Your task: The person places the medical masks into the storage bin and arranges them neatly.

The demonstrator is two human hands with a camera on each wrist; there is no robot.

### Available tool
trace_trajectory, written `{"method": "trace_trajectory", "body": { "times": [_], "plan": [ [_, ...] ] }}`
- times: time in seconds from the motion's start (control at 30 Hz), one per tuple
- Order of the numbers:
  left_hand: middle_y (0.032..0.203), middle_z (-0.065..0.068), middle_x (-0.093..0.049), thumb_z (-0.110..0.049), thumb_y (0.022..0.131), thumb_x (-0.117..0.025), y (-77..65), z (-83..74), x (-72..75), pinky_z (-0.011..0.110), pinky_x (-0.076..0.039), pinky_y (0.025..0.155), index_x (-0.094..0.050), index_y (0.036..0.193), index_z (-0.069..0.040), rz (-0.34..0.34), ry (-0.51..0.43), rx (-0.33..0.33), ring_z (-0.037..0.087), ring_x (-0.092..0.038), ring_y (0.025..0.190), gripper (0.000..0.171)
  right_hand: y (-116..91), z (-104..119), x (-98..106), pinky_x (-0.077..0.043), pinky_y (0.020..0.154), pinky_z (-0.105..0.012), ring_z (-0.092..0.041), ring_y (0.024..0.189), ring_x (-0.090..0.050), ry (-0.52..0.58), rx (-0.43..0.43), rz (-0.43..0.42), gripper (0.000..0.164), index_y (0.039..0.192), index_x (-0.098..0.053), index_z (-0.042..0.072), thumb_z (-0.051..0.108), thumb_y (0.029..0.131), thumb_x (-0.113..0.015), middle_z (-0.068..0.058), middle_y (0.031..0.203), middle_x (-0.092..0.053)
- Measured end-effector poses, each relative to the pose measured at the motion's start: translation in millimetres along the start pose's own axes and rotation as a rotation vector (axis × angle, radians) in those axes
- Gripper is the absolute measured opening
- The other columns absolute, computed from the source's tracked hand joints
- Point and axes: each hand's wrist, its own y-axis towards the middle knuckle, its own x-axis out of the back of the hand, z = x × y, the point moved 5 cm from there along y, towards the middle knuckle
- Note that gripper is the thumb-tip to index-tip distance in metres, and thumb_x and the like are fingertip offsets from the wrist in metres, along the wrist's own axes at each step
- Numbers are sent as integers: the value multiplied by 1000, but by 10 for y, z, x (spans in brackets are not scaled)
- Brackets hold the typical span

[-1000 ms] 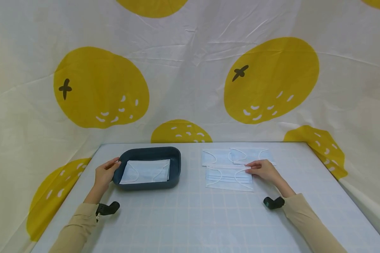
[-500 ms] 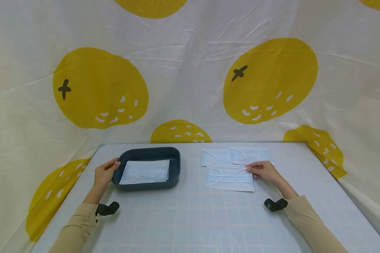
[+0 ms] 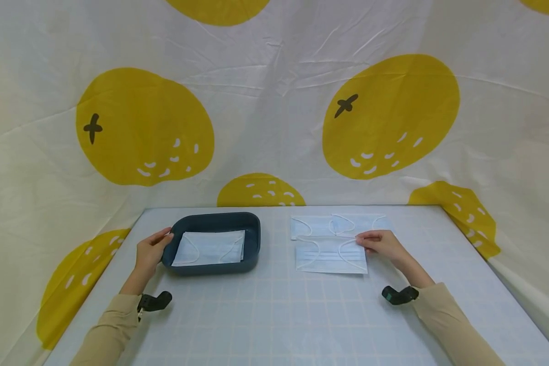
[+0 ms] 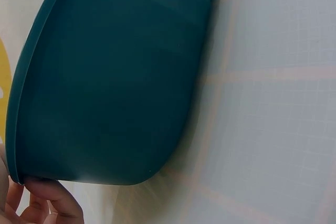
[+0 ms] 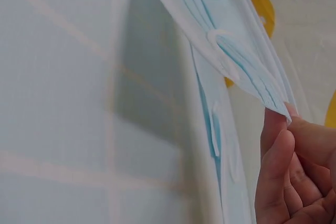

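Observation:
A dark teal tray [image 3: 251, 239] stands at the left of the table, with light blue face masks [image 3: 210, 249] stacked inside. My left hand [image 3: 150, 252] grips the tray's left rim between thumb and fingers; the left wrist view shows those fingertips [image 4: 55, 198] under the rim. My right hand [image 3: 384, 246] pinches the right edge of a pleated face mask [image 3: 331, 259] with white ear loops. In the right wrist view this mask [image 5: 231, 45] hangs from the fingertips above the table, its shadow beneath. Behind it lie two overlapping masks [image 3: 313, 226].
The table [image 3: 274, 315] has a pale gridded cover. A white curtain [image 3: 274, 127] with yellow fruit prints rises right behind its far edge. Black wrist cameras [image 3: 399, 295] project inward from both sleeves.
My right hand has lifted the near mask off the table, raising it slightly so that it covers more of the masks behind. The left hand and tray have stayed in place.

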Motion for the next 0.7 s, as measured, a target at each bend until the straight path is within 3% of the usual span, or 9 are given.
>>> {"method": "trace_trajectory", "body": {
  "times": [0.47, 0.7],
  "plan": [
    [142, 19, -49, -33, 97, -55, 5, 1, 2, 43, -38, 109, -51, 139, -7, 52, 13, 23, 29, -47, 125, 49, 1, 218, -32, -52, 73, -16, -10, 81, -59, 85, 16, -4, 52, 123, -61, -3, 36, 89, -68, -4, 105, -70],
    [143, 20, -48, -32, 97, -55, 1, 2, -2, 44, -37, 109, -50, 139, -6, 52, 5, 26, 30, -46, 126, 50, 33, 353, -97, -53, 71, -15, -7, 76, -60, 152, 47, -8, 50, 122, -61, -5, 32, 89, -68, 4, 96, -71]
  ]
}}
